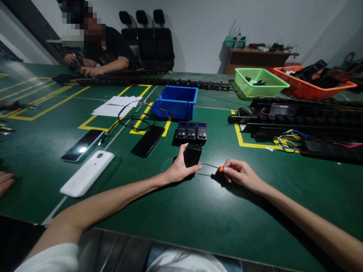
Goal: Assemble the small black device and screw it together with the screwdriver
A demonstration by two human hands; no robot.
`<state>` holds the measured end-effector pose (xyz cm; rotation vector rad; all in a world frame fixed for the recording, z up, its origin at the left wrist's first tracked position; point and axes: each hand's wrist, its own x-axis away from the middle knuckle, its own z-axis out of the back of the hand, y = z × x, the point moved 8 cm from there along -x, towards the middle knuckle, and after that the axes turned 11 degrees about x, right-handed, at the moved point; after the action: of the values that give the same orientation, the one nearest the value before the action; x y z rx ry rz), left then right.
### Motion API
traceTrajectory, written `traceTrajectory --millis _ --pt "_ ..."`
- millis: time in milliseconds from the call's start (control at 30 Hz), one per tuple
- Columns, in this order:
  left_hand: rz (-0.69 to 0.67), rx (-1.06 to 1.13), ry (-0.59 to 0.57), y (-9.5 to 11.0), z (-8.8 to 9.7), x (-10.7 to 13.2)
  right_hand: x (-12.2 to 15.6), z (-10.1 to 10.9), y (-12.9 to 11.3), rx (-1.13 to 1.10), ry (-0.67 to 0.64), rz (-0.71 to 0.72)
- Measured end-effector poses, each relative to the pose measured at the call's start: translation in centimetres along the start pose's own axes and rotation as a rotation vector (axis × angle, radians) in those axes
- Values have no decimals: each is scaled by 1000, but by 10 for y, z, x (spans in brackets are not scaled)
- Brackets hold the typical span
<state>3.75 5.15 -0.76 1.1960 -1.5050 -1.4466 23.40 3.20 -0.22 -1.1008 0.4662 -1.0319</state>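
Note:
My left hand [179, 168] grips a small black box module [193, 154] standing on the green table [181, 215]. My right hand [241, 173] pinches an orange-handled screwdriver [220, 168], and its thin metal shaft points left and reaches the module's side. Just behind the module stand three similar black modules [191, 132] with blue tops in a row.
A blue bin [177, 101], two dark phones [148, 140] [82, 145], a white device [87, 173], a black cable and papers lie left and behind. Green [261, 82] and orange [313, 85] baskets and long black strips with coloured wires sit at right. Another person works at the far left.

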Motion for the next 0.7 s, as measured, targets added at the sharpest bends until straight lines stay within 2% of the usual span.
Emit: traceTrajectory --millis 133,367,700 --pt "-11 -36 4 0 2 -2 -1 2 0 -70 18 -11" --pt "-17 -25 50 -1 7 -2 -1 2 7 -377 -1 10" --pt "-53 -48 97 4 9 0 -2 3 13 -375 51 12"
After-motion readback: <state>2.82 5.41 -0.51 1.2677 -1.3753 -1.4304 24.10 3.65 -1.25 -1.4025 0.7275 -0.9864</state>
